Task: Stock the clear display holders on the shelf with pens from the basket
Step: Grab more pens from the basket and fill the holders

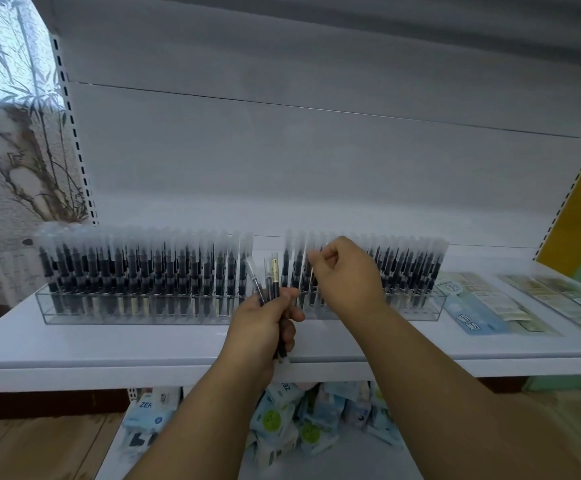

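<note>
Two clear display holders stand in a row on the white shelf (143, 344). The left holder (74, 315) and the right holder (427, 311) are packed with upright dark pens with frosted caps. A narrow gap (270, 244) splits the rows near the middle. My left hand (265, 323) is shut on a small bunch of pens (271, 280), their tips pointing up in front of that gap. My right hand (346, 271) pinches a pen (308, 271) at the left end of the right holder; the pen stands among the others there. No basket is in view.
Flat packaged sheets (483, 303) lie on the shelf to the right of the holders. A lower shelf holds a heap of blue and white packets (316, 420). The grey back panel rises behind the holders, with slotted uprights at both sides.
</note>
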Motion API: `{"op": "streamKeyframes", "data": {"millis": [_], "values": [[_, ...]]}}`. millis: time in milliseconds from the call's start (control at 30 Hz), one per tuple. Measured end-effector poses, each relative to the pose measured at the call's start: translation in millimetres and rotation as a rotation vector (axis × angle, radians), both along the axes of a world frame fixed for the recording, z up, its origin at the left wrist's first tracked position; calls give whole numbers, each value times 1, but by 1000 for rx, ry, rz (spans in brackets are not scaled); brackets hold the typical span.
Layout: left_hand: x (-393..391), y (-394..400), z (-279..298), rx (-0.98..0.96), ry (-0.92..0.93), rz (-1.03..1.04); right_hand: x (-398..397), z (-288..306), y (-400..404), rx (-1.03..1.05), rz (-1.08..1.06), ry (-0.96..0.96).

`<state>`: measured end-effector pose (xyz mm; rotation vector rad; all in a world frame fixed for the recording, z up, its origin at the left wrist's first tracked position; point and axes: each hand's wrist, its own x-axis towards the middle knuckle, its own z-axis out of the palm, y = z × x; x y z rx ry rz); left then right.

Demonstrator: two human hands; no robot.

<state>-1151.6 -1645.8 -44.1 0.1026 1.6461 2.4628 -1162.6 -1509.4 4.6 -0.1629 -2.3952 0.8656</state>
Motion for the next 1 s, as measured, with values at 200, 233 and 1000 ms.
{"op": "streamKeyframes", "data": {"millis": [200,233,1000], "values": [[4,7,6,27,42,-120,18,23,-13,-365,360,-262],[5,7,7,34,48,-129,19,24,-11,-412,376,-272],[7,10,8,54,90,-44,21,-4,18,333,171,183]]}}
